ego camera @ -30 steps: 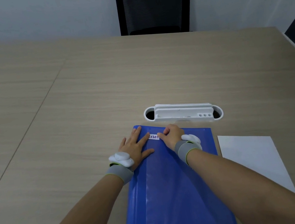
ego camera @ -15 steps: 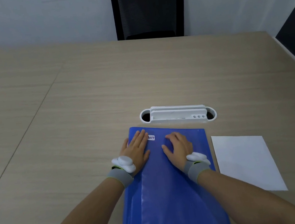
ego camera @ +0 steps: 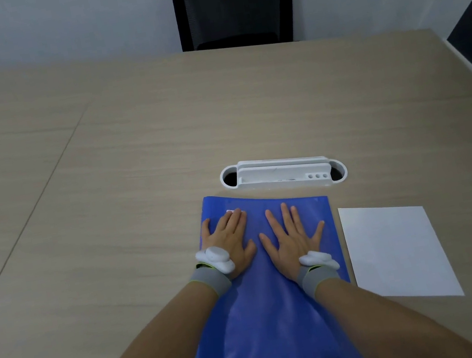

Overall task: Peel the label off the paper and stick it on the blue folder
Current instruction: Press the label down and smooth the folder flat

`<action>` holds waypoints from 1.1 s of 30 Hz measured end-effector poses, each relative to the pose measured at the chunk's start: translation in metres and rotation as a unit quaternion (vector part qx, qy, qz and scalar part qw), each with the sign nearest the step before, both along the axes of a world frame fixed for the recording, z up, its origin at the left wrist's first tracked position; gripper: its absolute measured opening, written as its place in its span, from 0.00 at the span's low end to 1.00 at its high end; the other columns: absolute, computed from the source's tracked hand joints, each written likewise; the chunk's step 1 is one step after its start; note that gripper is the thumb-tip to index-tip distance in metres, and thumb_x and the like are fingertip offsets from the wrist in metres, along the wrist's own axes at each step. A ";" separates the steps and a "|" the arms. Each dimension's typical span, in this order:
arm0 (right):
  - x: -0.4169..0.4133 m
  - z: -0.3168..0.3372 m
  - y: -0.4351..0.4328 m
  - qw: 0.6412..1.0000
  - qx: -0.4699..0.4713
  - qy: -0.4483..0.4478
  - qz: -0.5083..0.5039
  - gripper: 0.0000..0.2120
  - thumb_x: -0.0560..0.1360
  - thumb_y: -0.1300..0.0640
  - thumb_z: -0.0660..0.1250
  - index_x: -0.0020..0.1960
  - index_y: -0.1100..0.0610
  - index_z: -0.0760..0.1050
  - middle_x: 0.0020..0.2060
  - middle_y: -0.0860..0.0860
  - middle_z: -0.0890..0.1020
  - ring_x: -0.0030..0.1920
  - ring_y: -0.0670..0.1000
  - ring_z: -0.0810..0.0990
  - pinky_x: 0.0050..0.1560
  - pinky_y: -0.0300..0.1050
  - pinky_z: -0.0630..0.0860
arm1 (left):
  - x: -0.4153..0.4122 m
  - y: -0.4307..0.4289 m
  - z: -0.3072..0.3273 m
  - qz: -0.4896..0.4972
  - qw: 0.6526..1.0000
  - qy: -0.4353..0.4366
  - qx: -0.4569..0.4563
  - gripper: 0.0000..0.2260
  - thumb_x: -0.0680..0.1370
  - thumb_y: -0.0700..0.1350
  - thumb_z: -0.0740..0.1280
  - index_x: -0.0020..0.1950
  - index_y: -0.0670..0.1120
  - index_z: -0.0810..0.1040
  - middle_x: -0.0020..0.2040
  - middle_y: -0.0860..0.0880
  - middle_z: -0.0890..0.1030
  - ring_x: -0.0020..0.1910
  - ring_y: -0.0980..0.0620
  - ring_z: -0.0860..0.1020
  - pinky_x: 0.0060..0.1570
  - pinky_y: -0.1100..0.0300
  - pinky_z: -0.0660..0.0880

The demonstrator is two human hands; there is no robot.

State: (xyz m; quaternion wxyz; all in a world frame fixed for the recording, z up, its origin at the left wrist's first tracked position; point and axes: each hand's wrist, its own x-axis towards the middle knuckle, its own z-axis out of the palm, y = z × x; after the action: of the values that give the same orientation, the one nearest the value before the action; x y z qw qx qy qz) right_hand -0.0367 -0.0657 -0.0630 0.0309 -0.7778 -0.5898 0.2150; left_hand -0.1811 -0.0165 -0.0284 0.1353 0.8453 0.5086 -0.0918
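In the head view, a blue folder (ego camera: 271, 314) lay flat on a light wood-grain table (ego camera: 106, 201), its long side running away from the person. Both bare hands rested palm-down on the folder's far half, side by side but apart. The left hand (ego camera: 229, 241) lay flat with its fingers close together, and its fingertips covered most of a white label (ego camera: 229, 211) near the folder's far left corner (only a small white strip showed beyond them, so any writing was hidden). The right hand (ego camera: 294, 238) was spread flat with fingers fanned out, pressing on bare blue plastic and holding nothing. Neither hand gripped anything; both were open and laid flat. Each wrist wore a grey band (ego camera: 210, 281) with a white device on top. A white paper sheet (ego camera: 399, 251) lay just to the right of the folder, close to its edge. Beyond the folder's far edge sat a white cable-port tray (ego camera: 282, 174) set in the table, and a black mesh chair (ego camera: 233, 2) stood at the far side against a pale wall.
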 end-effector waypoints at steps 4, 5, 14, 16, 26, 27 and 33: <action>0.000 -0.001 -0.001 1.000 -0.002 0.002 0.002 0.29 0.77 0.36 0.43 0.75 0.41 0.39 0.77 0.46 0.39 0.77 0.48 0.36 0.70 0.69 0.34 | 0.004 0.004 0.002 0.000 1.000 0.011 0.009 0.30 0.77 0.58 0.52 0.76 0.49 0.50 0.77 0.52 0.55 0.75 0.50 0.55 0.74 0.41 0.49; 0.000 -0.001 -0.001 1.000 -0.002 0.002 0.002 0.29 0.77 0.36 0.43 0.75 0.41 0.39 0.77 0.46 0.39 0.77 0.48 0.36 0.70 0.70 0.34 | 0.004 0.005 0.002 -0.001 1.000 0.015 0.010 0.30 0.77 0.58 0.52 0.76 0.49 0.49 0.77 0.51 0.55 0.75 0.50 0.55 0.74 0.41 0.50; 0.000 -0.005 -0.001 1.000 0.020 0.001 -0.006 0.35 0.68 0.32 0.32 0.75 0.40 0.40 0.78 0.45 0.41 0.77 0.48 0.38 0.70 0.70 0.35 | -0.006 0.004 -0.002 0.018 0.996 0.076 0.039 0.39 0.68 0.64 0.35 0.77 0.48 0.44 0.79 0.52 0.48 0.78 0.49 0.47 0.72 0.41 0.51; 0.000 -0.003 0.000 1.000 0.014 -0.001 -0.004 0.31 0.73 0.33 0.37 0.75 0.40 0.40 0.78 0.45 0.41 0.77 0.48 0.38 0.70 0.69 0.35 | -0.009 0.006 -0.001 0.022 0.996 0.077 0.040 0.41 0.66 0.65 0.33 0.77 0.49 0.44 0.79 0.52 0.48 0.78 0.50 0.47 0.72 0.40 0.52; 0.000 0.000 -0.001 1.000 0.012 0.002 -0.004 0.28 0.77 0.37 0.44 0.75 0.40 0.41 0.78 0.46 0.41 0.77 0.48 0.39 0.71 0.70 0.35 | -0.010 0.004 -0.001 0.034 0.996 0.062 0.055 0.42 0.66 0.64 0.33 0.77 0.46 0.47 0.79 0.51 0.50 0.78 0.51 0.48 0.72 0.42 0.53; 0.000 0.000 -0.001 1.000 0.013 0.003 -0.004 0.28 0.77 0.37 0.44 0.75 0.40 0.41 0.78 0.46 0.41 0.77 0.48 0.39 0.71 0.70 0.35 | -0.009 0.003 -0.001 0.040 0.996 0.060 0.056 0.44 0.64 0.63 0.32 0.76 0.45 0.49 0.79 0.50 0.52 0.78 0.51 0.50 0.72 0.42 0.54; 0.000 0.000 -0.001 1.000 0.012 0.000 -0.005 0.28 0.77 0.36 0.43 0.75 0.40 0.41 0.78 0.46 0.41 0.77 0.48 0.38 0.71 0.70 0.35 | -0.014 -0.002 -0.006 0.018 0.991 0.039 0.130 0.31 0.69 0.60 0.51 0.55 0.42 0.82 0.54 0.50 0.85 0.58 0.51 0.81 0.54 0.47 0.76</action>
State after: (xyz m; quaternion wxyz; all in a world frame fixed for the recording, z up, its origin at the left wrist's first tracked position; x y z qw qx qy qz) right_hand -0.0368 -0.0668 -0.0629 0.0411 -0.7801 -0.5885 0.2082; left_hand -0.1948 -0.0180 -0.0348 0.0057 0.8423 0.5361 -0.0553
